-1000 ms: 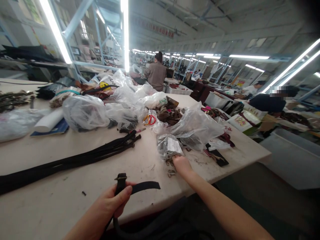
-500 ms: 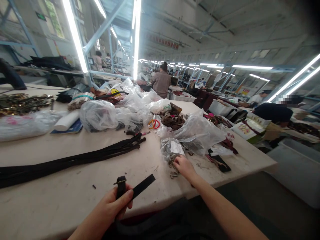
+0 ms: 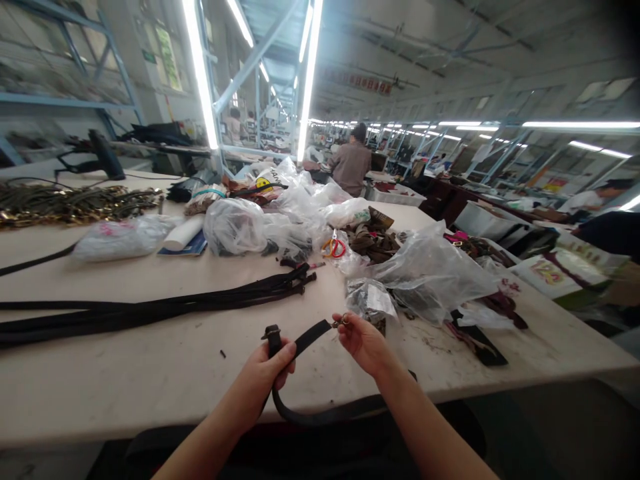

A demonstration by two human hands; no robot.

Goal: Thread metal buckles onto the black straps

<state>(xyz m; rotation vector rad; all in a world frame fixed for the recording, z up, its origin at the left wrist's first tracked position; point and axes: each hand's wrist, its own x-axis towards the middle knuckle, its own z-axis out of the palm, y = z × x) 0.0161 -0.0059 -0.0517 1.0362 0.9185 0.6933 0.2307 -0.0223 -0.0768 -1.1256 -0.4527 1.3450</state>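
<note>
My left hand (image 3: pixel 270 370) is closed round a black strap (image 3: pixel 305 340) near its end, where a small metal slider (image 3: pixel 273 331) sits on it; the strap loops down below the table edge. My right hand (image 3: pixel 363 341) pinches a small metal ring or clip (image 3: pixel 341 321) right at the strap's free tip. Just beyond that hand lies a small clear bag of metal parts (image 3: pixel 367 300). A bundle of long black straps (image 3: pixel 160 310) stretches across the white table (image 3: pixel 150 373) to the left.
Plastic bags (image 3: pixel 235 227) of hardware, orange-handled scissors (image 3: pixel 334 247), brown strap pieces (image 3: pixel 373 240) and a large clear bag (image 3: pixel 435 270) crowd the table's far half. Metal chains (image 3: pixel 65 203) lie far left. A person (image 3: pixel 353 163) stands with their back turned beyond; other workbenches run right.
My right hand left the small bag of parts and came back to the strap's tip, now pinching a small metal piece. The view shifted left and the strap end was lifted.
</note>
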